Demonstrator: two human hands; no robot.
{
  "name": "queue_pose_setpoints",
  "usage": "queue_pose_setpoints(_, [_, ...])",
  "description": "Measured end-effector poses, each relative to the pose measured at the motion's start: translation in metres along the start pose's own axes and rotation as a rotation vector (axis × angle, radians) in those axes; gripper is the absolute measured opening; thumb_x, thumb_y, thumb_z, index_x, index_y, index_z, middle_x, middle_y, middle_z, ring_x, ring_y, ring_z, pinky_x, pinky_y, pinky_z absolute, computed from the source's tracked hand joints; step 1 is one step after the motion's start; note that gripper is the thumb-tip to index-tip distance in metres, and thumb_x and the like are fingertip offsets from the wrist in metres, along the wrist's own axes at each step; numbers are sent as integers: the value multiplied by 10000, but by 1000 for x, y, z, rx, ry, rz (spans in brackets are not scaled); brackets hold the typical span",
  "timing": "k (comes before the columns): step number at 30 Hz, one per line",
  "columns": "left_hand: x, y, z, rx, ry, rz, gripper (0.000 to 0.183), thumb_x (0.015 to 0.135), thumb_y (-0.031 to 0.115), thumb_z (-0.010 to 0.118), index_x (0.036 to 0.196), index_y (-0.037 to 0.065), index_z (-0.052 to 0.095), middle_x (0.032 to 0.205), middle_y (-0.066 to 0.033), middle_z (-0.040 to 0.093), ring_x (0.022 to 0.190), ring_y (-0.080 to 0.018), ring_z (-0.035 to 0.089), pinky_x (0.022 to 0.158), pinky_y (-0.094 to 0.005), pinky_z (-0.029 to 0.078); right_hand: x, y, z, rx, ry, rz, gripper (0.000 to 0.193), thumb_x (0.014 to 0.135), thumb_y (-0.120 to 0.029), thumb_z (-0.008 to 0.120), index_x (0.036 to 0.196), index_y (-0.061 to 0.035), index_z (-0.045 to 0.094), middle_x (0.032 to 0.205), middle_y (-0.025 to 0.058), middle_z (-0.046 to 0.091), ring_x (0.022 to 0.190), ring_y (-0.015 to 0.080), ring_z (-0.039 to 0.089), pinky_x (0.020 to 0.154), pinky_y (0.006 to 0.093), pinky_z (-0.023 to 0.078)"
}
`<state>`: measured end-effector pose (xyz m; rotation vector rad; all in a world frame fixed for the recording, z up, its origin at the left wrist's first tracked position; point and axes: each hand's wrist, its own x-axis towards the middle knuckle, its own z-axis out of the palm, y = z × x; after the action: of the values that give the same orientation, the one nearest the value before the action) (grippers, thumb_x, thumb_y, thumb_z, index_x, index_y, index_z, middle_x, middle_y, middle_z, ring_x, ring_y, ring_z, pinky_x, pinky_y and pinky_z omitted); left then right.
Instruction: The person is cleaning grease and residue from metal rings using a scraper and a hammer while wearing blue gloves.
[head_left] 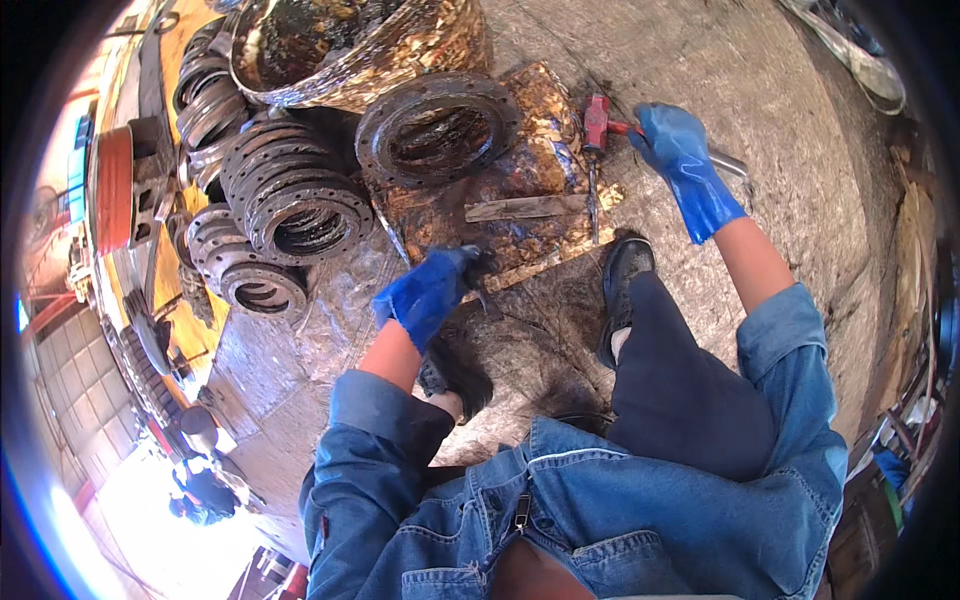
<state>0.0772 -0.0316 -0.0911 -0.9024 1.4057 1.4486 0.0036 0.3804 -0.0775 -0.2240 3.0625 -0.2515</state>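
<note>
Gripping a red-headed hammer (596, 122) by its handle, the right hand (680, 150), in a blue rubber glove, has its fingers closed; the handle's metallic end protrudes on the hand's right side. The hammer head is near the upper right edge of a grimy, stained plate (420, 215) on the floor (800, 190). The left hand (425, 292), likewise gloved, is at the plate's lower left edge, its fingertips over dark matter; whether it grasps anything cannot be determined. A bolt-holed flange ring (376, 140) lies at the plate's upper left. A narrow flat strip (527, 207) lies across the plate, and a thin bar (592, 190) runs along its right edge. Stacked flanges (258, 235) stand left of the plate; a heavily soiled tub (440, 50) sits beyond it. One black shoe (628, 268) is beside the plate's lower right corner.
</note>
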Motion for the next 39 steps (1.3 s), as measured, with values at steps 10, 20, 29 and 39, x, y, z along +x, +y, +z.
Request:
queue_pose_setpoints(10, [-32, -18, 16, 483, 71, 336, 264, 893, 160, 572, 1093, 5, 646, 981, -89, 675, 843, -125, 601, 732, -267, 468, -15, -66, 36, 428, -485, 306, 440, 784, -410, 647, 969, -13, 684, 976, 237, 666, 928, 402, 641, 811, 461, 501])
queue_pose_setpoints(20, [-74, 166, 84, 939, 392, 1185, 311, 918, 156, 566, 1195, 14, 574, 1064, -119, 650, 941, -180, 615, 796, -282, 517, -28, -64, 39, 729, -390, 415, 328, 777, -315, 676, 962, -44, 671, 892, 193, 664, 849, 365, 643, 756, 441, 509])
queue_pose_setpoints(29, [-78, 230, 115, 1390, 575, 630, 520, 878, 468, 596, 1290, 153, 557, 1194, -162, 639, 1121, -311, 604, 943, -397, 457, -24, -55, -15, 151, -17, -144, 249, 752, -349, 685, 776, -102, 672, 721, 98, 648, 672, 332, 630, 594, 462, 499])
queue_pose_setpoints(39, [-76, 204, 114, 1349, 734, 703, 445, 870, 503, 556, 1106, 142, 664, 1028, -177, 680, 1012, -314, 649, 900, -433, 488, -42, -48, 23, 356, 101, -272, 193, 743, -277, 677, 823, -106, 638, 830, 101, 638, 750, 336, 631, 631, 458, 509])
